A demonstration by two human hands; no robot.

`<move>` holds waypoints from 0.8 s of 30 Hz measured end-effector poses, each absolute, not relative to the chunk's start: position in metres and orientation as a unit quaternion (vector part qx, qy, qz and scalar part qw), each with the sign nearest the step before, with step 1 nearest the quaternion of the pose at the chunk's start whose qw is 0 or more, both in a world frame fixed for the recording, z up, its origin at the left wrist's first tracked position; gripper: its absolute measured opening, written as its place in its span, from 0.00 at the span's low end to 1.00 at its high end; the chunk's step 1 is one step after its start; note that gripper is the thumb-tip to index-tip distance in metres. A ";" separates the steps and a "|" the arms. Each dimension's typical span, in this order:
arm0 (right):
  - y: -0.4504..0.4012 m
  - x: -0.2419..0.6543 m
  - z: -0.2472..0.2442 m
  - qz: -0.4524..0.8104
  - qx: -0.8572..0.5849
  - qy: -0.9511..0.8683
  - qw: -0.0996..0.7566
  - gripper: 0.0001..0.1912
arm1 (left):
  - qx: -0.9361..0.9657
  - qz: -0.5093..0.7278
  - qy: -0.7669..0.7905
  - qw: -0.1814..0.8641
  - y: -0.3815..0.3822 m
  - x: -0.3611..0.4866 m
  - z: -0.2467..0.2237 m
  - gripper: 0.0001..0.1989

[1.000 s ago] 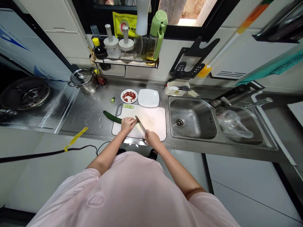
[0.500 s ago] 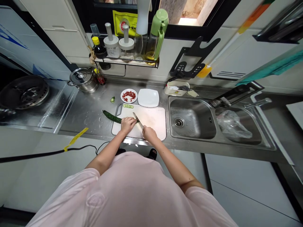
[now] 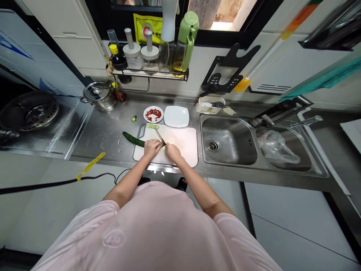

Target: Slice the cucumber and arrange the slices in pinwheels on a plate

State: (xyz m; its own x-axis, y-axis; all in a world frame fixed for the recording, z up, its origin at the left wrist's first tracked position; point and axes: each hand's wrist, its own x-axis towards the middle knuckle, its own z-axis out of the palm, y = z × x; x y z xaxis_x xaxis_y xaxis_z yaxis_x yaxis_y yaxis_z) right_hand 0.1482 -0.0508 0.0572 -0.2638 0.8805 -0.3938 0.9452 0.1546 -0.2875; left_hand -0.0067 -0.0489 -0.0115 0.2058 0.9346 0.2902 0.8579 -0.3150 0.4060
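Note:
My left hand [image 3: 152, 148] grips a dark green cucumber [image 3: 133, 139] lying across the left edge of a white cutting board [image 3: 182, 146]. My right hand [image 3: 173, 153] holds a kitchen knife [image 3: 160, 136], its blade resting at the cucumber's end just past my left fingers. The knife handle is hidden in my right hand. Several cucumber slices [image 3: 152, 126] lie in a row at the board's far edge. Behind them are a round plate of chopped red food [image 3: 153, 114] and a bare white square plate [image 3: 176, 116].
A steel double sink [image 3: 227, 141] lies right of the board, with a plastic bag [image 3: 278, 147] in its right basin. A lidded steel pot [image 3: 98, 96] and a gas burner [image 3: 29, 111] stand to the left. Bottles and jars line a shelf [image 3: 149, 74] behind.
My right hand and the knife have moved left, closer to my left hand. The blade now sits at the cucumber's end. My left hand has barely moved.

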 end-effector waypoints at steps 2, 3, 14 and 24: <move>-0.056 0.152 0.058 -0.241 0.604 0.756 0.071 0.14 | 0.772 0.247 0.580 0.079 -0.049 -0.007 -0.011 0.12; -0.059 0.155 0.058 -0.240 0.605 0.755 0.075 0.14 | 0.772 0.246 0.580 0.080 -0.049 -0.007 -0.011 0.12; -0.068 0.163 0.053 -0.251 0.602 0.752 0.097 0.14 | 0.772 0.245 0.581 0.082 -0.048 -0.007 -0.013 0.12; -0.051 0.150 0.042 -0.244 0.594 0.763 0.071 0.14 | 0.771 0.242 0.583 0.086 -0.048 -0.007 -0.012 0.12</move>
State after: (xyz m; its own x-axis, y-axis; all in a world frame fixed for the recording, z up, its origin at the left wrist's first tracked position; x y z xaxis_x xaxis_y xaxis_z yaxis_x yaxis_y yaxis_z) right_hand 0.1504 -0.0514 0.0419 -0.2846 0.8716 -0.3992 0.9414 0.1755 -0.2880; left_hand -0.0071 -0.0483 -0.0124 0.2034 0.9401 0.2734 0.8572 -0.3059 0.4143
